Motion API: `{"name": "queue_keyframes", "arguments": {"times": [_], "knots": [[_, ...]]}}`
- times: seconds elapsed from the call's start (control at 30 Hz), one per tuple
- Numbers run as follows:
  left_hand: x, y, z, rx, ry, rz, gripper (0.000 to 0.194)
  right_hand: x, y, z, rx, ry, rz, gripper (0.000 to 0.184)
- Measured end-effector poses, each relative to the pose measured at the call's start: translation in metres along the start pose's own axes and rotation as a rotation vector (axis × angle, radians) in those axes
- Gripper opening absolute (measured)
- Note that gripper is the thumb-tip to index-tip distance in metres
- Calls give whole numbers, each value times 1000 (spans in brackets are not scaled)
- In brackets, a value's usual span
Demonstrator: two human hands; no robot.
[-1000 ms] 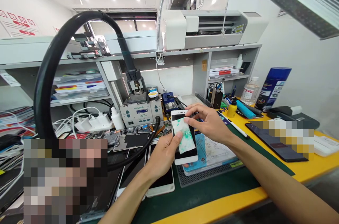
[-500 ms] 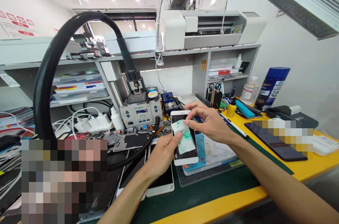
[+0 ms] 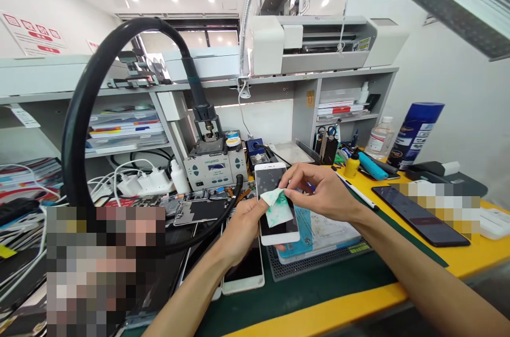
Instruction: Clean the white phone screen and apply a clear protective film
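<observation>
My left hand (image 3: 245, 225) is closed around the left side of a white-framed smartphone (image 3: 279, 237), with its fingertips showing under the phone. The phone's dark screen faces up and has pale spots near the top. A white tissue with green stains (image 3: 279, 213) lies partly on the screen, its upper edge folded over. With thumb and fingers pinched, my right hand (image 3: 321, 191) grips the tissue's upper right corner. My left thumb is at the tissue's left edge.
Two more phones (image 3: 244, 273) lie under my left arm. A clear case (image 3: 322, 230) rests on a green mat. The black hose (image 3: 74, 129) of a soldering or hot-air station (image 3: 217, 167) arches at left. A dark phone (image 3: 418, 215) and a spray can (image 3: 414, 135) are on the right.
The tissue's upper part has been lifted off the screen and folded over by my right hand, baring the upper screen. My left hand still holds the phone. The view has shifted slightly.
</observation>
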State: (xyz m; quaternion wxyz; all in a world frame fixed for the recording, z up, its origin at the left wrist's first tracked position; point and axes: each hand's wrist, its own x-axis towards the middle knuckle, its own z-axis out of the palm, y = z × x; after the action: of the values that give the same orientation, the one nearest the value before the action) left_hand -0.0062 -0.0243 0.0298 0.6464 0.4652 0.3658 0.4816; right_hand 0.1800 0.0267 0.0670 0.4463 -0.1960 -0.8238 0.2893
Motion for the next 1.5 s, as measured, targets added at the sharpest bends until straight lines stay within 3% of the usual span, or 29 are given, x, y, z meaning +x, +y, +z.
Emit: {"name": "queue_keyframes", "arguments": {"times": [0.2, 0.43, 0.63, 0.83, 1.27, 1.5], "knots": [[-2, 3, -1, 20, -12, 7, 45, -1, -3, -3, -4, -41, 111, 9], [-1, 5, -6, 113, -25, 65, 44, 2, -1, -9, 68, 12, 265, 25], [-1, 7, -11, 303, 3, 189, 40, 6, 2, -7, 87, -200, 500, 36], [-1, 8, -9, 401, 27, 225, 41, 6, 9, 3, 301, -115, 609, 37], [2, 3, -15, 288, 33, 129, 42, 6, 10, 8, 291, -35, 628, 28], [1, 3, -14, 236, 18, 115, 39, 8, 12, 7, 295, -88, 623, 26]]}}
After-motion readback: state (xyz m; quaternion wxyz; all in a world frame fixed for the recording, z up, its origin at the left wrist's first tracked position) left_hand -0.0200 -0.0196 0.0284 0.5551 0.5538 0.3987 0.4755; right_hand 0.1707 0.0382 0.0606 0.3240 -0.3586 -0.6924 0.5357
